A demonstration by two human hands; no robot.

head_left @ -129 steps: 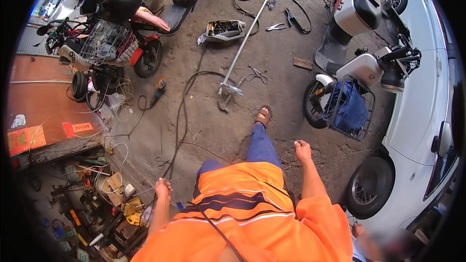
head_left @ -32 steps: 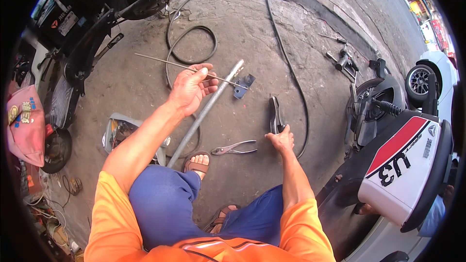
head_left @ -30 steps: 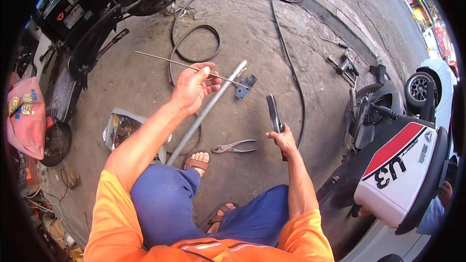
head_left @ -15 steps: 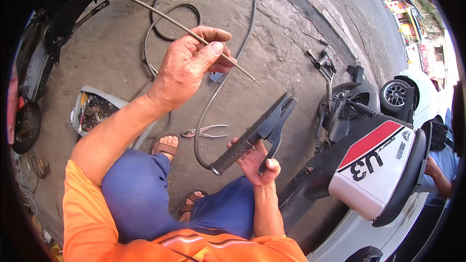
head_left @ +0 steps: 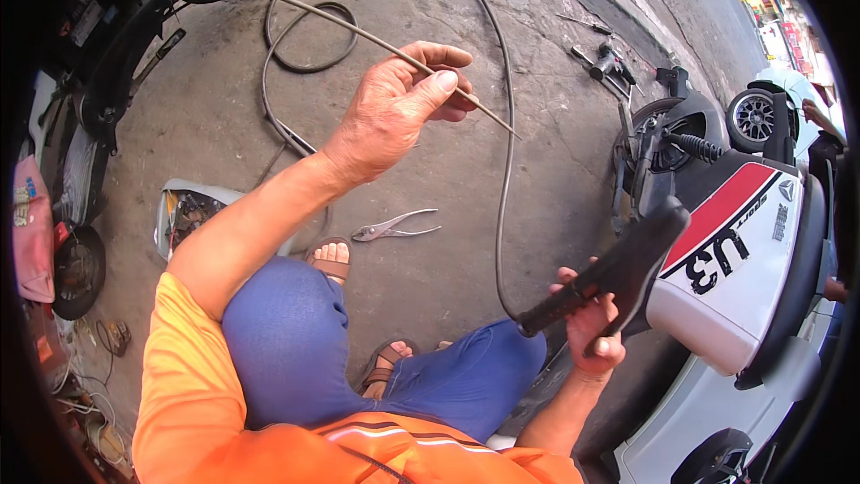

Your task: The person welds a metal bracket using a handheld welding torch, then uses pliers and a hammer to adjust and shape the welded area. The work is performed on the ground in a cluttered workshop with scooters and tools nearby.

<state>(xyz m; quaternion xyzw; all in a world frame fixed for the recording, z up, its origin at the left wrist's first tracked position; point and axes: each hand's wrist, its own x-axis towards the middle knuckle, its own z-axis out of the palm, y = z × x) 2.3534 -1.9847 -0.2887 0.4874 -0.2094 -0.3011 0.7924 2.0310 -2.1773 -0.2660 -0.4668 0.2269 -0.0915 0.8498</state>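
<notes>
A thin grey welding rod (head_left: 313, 12) is pinched between the thumb and fingers of my left hand (head_left: 383, 116). It slants from the upper left down to a free tip at the right. My right hand (head_left: 593, 324) grips a black welding electrode holder (head_left: 566, 303), fingers round the handle and thumb at its lever. The holder's jaw end points up and right, apart from the rod. From the handle's lower end a black cable (head_left: 509, 170) runs up across the ground. A pair of slip-joint pliers (head_left: 391, 227) lies with handles spread on the ground near my foot.
At right stand a scooter body with a white and red panel (head_left: 717, 260) and a wheel with a shock absorber (head_left: 690, 145). Behind my left arm sits a grey bin (head_left: 193, 193) of small parts. Dark vehicle parts (head_left: 103, 116) line the left. Cable loops (head_left: 313, 64) lie ahead.
My right hand has carried the electrode holder to the right, its jaw end now beside the scooter panel. My left hand, still pinching the rod, appears farther right. The whole view has shifted somewhat.
</notes>
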